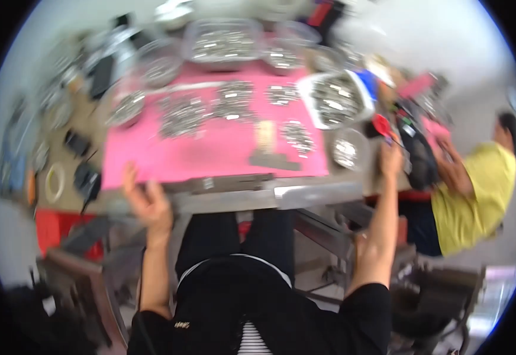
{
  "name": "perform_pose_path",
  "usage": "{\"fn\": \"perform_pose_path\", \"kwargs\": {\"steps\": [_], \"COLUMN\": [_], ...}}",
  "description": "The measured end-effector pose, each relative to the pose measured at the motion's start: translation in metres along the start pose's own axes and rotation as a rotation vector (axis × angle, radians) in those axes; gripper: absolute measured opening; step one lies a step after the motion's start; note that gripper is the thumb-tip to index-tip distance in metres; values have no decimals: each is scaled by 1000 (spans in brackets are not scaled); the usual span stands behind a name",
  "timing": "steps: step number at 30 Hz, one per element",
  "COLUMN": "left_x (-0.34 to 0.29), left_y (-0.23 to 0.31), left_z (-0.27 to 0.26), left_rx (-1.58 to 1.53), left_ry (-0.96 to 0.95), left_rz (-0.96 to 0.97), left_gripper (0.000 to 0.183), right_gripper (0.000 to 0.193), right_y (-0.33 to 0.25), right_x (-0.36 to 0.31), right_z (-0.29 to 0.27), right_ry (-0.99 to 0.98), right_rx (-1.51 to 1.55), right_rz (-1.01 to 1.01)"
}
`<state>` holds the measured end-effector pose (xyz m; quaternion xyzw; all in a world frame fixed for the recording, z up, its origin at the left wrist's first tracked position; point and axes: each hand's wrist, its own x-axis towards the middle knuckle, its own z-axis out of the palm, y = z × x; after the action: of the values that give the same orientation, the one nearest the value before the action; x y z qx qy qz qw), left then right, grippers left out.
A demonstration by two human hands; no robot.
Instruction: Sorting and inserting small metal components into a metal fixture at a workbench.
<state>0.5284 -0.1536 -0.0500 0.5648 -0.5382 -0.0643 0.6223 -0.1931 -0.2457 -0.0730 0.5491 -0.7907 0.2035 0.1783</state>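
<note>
A blurred worktop [222, 198] with a pink mat [210, 154] fills mid-frame, strewn with small metal parts [181, 115]. The left hand [145, 198] lies open-fingered at its lower-left edge; the right hand [390, 158] reaches mid-right near a round clear tub [348, 151], its grip unclear.

Bright even daylight, heavy motion blur throughout, fisheye bending at rim, black corners.

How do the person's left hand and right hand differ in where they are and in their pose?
The left hand is at the near left corner of the pink mat, fingers spread; the right hand is off the mat, at the table's right edge beside a small round bowl of metal parts. The left hand is low in the picture; the right hand is raised higher on an outstretched arm. Both are bare and blurred; neither plainly holds anything.
</note>
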Motion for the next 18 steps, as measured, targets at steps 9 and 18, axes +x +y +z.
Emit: {"fn": "perform_pose_path", "kwargs": {"steps": [9, 18], "left_x": [9, 0], "left_y": [14, 37], "left_z": [-27, -22], "left_rx": [80, 337], "left_ry": [-130, -533], "left_rz": [15, 310], "left_gripper": [30, 57], "right_gripper": [32, 30], "right_y": [-83, -105], "right_x": [32, 6], "right_z": [-29, -55], "right_ry": [-245, -184], "right_rx": [-187, -129], "right_rz": [115, 93]}}
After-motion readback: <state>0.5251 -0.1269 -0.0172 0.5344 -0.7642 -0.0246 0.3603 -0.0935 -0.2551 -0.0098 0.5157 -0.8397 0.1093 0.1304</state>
